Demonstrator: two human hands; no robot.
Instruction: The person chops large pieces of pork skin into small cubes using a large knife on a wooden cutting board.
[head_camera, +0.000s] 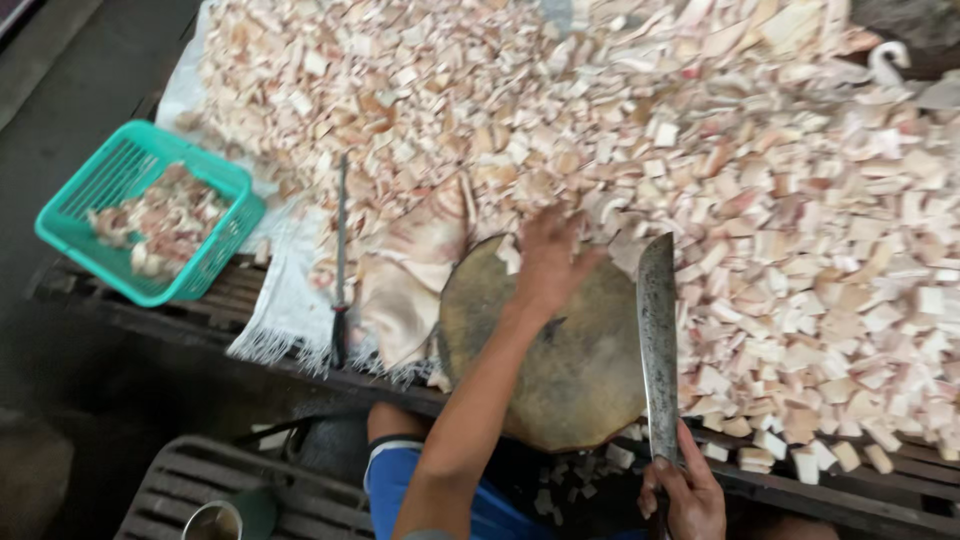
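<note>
Long, dull grey cleaver (657, 340), edge facing the board.

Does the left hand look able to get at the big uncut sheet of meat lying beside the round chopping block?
Probably yes: the left hand rests on the chopping block, and the uncut sheet lies just beside it, nothing in between.

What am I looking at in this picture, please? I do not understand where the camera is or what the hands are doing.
The camera sits on a person's head and looks down. The left hand reaches across a round wooden chopping block toward a big pile of small pale pink cut pieces. The right hand holds a long cleaver, blade lying over the block. Further left lie a larger uncut slab, a thin sharpening rod and a green plastic basket with more pieces.
</note>
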